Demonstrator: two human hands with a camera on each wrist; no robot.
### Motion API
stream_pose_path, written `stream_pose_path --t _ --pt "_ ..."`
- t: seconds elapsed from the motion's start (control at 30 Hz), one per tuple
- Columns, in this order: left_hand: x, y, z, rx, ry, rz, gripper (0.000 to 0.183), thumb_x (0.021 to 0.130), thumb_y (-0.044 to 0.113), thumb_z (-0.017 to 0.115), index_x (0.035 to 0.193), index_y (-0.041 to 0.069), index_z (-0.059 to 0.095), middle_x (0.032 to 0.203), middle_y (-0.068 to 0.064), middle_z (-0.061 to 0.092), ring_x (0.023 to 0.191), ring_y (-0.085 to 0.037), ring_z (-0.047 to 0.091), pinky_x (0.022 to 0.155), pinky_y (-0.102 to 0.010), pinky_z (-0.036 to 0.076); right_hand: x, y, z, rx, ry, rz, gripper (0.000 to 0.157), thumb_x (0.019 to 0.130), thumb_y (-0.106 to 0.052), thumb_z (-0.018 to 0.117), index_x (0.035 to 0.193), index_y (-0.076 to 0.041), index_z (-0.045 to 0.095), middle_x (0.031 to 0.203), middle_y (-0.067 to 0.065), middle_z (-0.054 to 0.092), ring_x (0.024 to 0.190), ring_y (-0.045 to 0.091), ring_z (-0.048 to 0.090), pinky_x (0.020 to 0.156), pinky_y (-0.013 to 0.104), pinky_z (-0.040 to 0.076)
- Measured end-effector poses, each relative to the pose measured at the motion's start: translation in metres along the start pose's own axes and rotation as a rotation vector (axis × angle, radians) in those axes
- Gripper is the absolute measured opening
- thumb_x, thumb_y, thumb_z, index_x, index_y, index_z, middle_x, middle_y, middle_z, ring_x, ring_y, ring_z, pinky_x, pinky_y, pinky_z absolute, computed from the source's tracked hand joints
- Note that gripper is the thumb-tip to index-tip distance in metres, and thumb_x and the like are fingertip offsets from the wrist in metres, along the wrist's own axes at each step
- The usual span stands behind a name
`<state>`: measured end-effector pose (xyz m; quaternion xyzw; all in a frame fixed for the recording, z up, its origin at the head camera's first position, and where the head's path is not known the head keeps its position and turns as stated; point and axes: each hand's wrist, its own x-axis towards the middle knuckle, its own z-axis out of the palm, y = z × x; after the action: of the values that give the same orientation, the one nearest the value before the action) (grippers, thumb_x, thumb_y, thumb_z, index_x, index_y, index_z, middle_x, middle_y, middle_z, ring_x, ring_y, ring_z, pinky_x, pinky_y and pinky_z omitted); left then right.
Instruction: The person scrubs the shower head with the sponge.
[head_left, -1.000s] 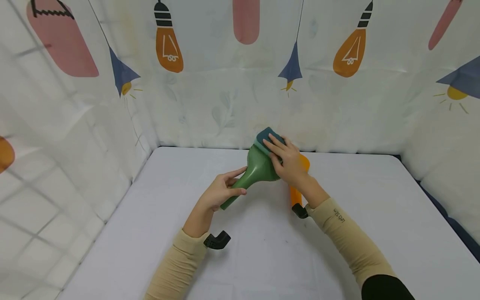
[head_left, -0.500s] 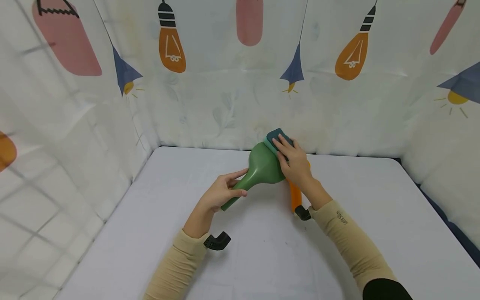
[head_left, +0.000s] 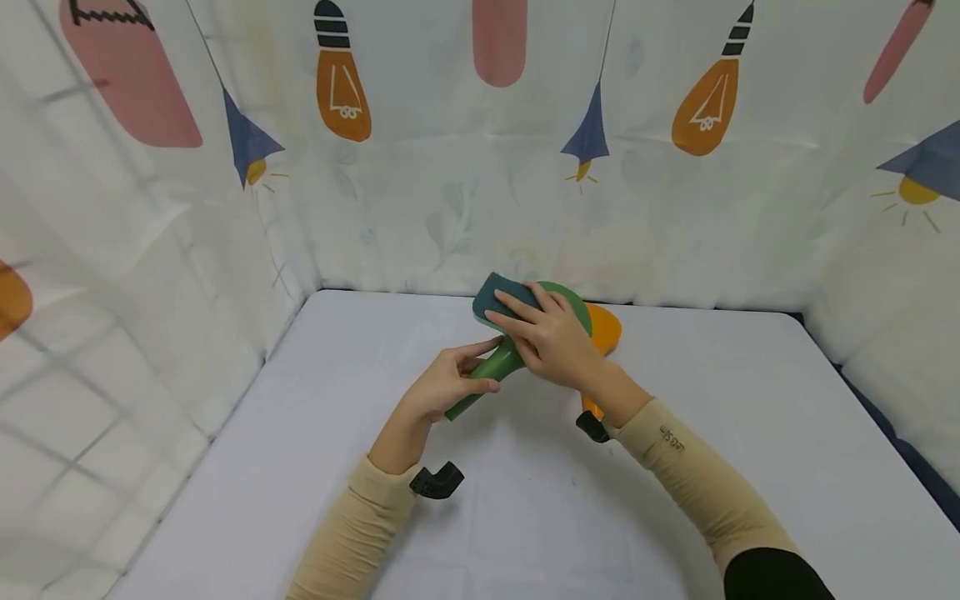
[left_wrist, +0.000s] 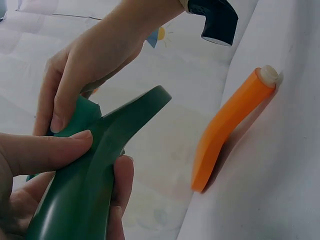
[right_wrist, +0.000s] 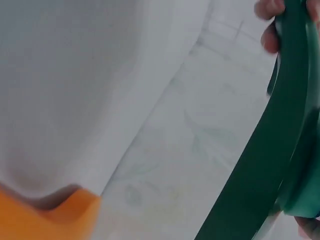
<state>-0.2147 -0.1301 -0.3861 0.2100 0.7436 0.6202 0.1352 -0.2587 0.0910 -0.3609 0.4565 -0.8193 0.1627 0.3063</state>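
Note:
In the head view, my left hand [head_left: 446, 383] grips the handle of a green paddle-shaped thing [head_left: 573, 300] with a broad rounded head, tilted above the table. Its thumb [left_wrist: 60, 150] lies along the handle in the left wrist view. A teal sponge [head_left: 495, 298], darker on top, is held in my right hand [head_left: 551, 333] against the green head, over its left side. My right fingers cover part of both. Behind my right wrist lies an orange thing [head_left: 603, 329] of like shape; the left wrist view shows a pale plug [left_wrist: 268, 74] at its handle end.
A white table [head_left: 360, 333] spreads beneath both hands. White cloth walls [head_left: 420, 208] printed with lamps and bulbs rise at its back and sides. A black wrist camera mount [head_left: 437, 481] juts from my left cuff, another [head_left: 592, 427] from my right.
My right hand and the sponge first shifted right along the green head's edge, then swept left across it. The head's right side is uncovered now. My left hand has stayed nearly still.

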Motion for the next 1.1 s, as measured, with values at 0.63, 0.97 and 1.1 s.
stream_pose_path --t 0.63,0.97,1.1 --pt "0.002 -0.001 -0.004 -0.11 0.083 -0.121 0.064 0.099 0.0 0.063 0.158 0.005 0.038 0.098 -0.015 0.073 0.09 -0.021 0.069 0.091 -0.037 0.047 -0.034 0.058 -0.011 0.298 0.06 0.494 0.042 0.106 -0.007 0.055 0.148 -0.005 0.055 0.156 0.017 0.043 0.146 0.047 0.031 0.118 0.057 0.025" --pt "0.002 -0.001 -0.002 -0.223 0.224 -0.152 0.062 0.1 0.002 0.062 0.157 0.003 0.039 0.111 -0.019 0.073 0.085 -0.02 0.071 0.086 -0.036 0.05 -0.032 0.013 0.014 0.058 0.163 0.021 0.041 0.094 -0.002 0.068 0.135 -0.004 0.067 0.144 0.021 0.056 0.132 0.057 0.045 0.101 0.067 0.042" --pt "0.002 -0.001 -0.002 -0.266 0.254 -0.163 0.061 0.101 0.002 0.06 0.157 0.0 0.037 0.112 -0.019 0.072 0.083 -0.017 0.07 0.082 -0.033 0.052 -0.033 -0.002 0.019 0.003 0.139 -0.131 0.043 0.093 -0.007 0.07 0.136 -0.006 0.067 0.146 0.019 0.056 0.132 0.057 0.044 0.1 0.067 0.044"
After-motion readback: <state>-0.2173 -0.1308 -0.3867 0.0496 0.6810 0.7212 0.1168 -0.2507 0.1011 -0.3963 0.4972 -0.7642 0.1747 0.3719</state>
